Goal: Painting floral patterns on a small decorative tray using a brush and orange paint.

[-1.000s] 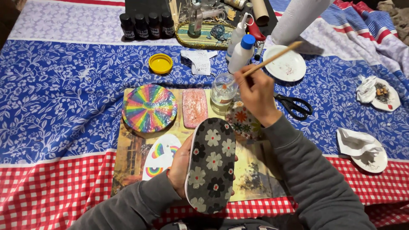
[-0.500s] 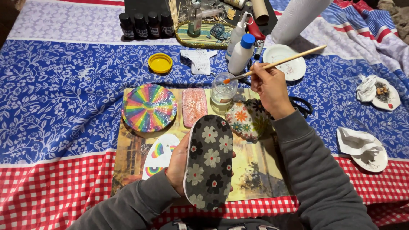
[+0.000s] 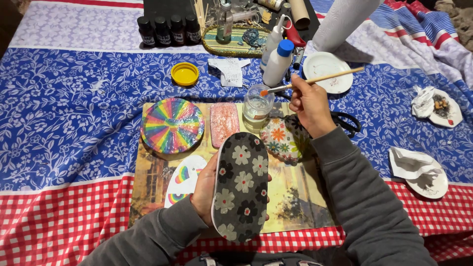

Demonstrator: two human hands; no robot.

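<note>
— Two hands at work: what has each got?

— The left hand (image 3: 204, 189) is wrapped round the edge of a long oval tray (image 3: 240, 184), black-grey with pale printed flowers, held tilted over a picture mat (image 3: 295, 197). The right hand (image 3: 308, 104) is pinched shut on a thin wooden paintbrush (image 3: 315, 79), its orange-tipped bristles just above the rim of a small glass jar (image 3: 257, 107).

— Anything in the jar?

— Clear liquid, part full. It stands on the mat, just beside the right hand.

— And around the tray?

— Four more decorated pieces on the mat: one round plate with rainbow rays (image 3: 172, 125), one pink oblong piece with a mottled surface (image 3: 223, 123), one rounded piece with orange and teal flowers (image 3: 283, 139) under the right wrist, and one white oval with small rainbows (image 3: 185, 180) partly behind the left hand.

— Further out?

— Two white squeeze bottles, one with a blue cap (image 3: 278, 63); one yellow lid (image 3: 185, 74); four small dark bottles (image 3: 168, 30) in a row; one oval basket tray (image 3: 236, 42) holding a clear bottle and oddments. Black scissors (image 3: 347, 123) lie behind the right wrist. Three white saucers (image 3: 327, 71): two at the right carry crumpled paper. The worktop (image 3: 74, 113) wears a blue floral cloth with red check at the near edge.
</note>
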